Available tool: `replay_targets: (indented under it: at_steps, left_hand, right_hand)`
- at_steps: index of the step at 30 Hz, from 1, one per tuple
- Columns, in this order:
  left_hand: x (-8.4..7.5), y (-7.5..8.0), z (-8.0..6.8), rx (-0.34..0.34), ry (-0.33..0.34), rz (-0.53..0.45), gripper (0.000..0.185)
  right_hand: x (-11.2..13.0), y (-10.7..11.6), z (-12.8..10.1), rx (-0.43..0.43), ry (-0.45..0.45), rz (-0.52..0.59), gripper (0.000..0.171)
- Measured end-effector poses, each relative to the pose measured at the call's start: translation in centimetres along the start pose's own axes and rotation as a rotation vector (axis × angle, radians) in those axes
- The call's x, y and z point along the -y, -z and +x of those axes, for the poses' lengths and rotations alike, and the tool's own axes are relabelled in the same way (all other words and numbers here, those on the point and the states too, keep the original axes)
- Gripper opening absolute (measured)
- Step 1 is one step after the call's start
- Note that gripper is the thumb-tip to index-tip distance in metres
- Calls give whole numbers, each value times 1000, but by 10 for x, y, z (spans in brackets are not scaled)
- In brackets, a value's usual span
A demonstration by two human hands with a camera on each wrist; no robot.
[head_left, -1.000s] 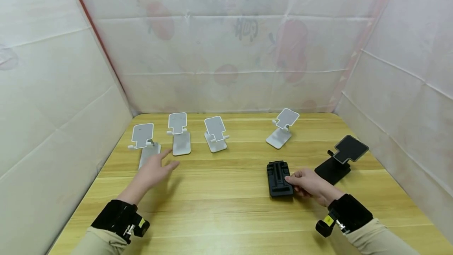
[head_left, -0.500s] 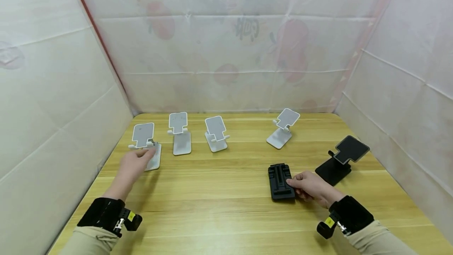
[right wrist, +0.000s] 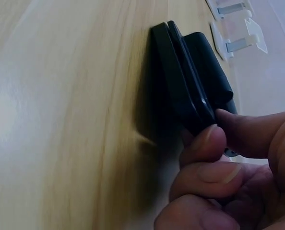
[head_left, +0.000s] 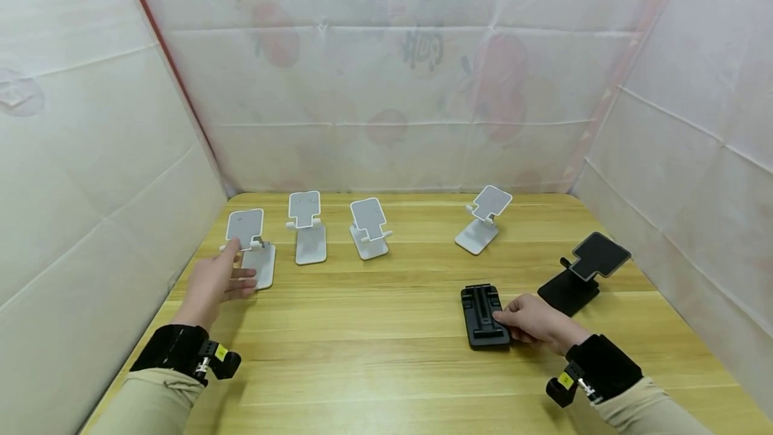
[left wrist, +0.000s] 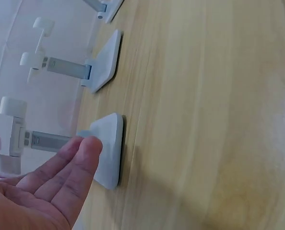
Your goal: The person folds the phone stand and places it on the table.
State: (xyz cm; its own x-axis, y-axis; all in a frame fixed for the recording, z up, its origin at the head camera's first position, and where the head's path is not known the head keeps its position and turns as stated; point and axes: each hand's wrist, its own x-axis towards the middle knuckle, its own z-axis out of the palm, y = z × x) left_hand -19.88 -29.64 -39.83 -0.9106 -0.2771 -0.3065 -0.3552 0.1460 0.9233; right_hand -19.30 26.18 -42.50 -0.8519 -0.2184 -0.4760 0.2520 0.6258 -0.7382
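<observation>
Gripping a folded black phone stand [head_left: 484, 317], flat and ridged, lying on the wooden table [head_left: 386, 368], the right hand [head_left: 534, 319] pinches its near edge with curled fingers. Just behind it, to the right, stands an unfolded black stand [head_left: 582, 270]. Well left of the folded stand, the left hand [head_left: 217, 280], fingers straight and relaxed, touches the base of a white stand [head_left: 250, 247], leftmost of four.

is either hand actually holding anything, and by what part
The right hand pinches the folded black stand by its near right edge. The left hand holds nothing; its straight fingers lie against a white stand's base.
</observation>
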Motion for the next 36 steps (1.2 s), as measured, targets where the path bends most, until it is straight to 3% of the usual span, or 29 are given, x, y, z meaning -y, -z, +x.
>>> replay_targets:
  at_steps: [8,16,25,30,36]
  left_hand:
    - [-7,-6,5,60,-11,-67,96]
    - [-13,-9,12,35,-11,-288,85]
    - [-17,-5,16,-12,30,-529,56]
    - [-19,-2,13,33,20,-617,47]
    - [-22,-1,9,112,25,-690,64]
  right_hand:
    - [-2,5,-7,85,6,-96,39]
    - [-4,6,-8,120,-1,-125,38]
    - [5,4,-11,90,-21,-225,34]
    - [8,3,-13,90,-12,-246,35]
    - [9,1,-12,76,-37,-297,34]
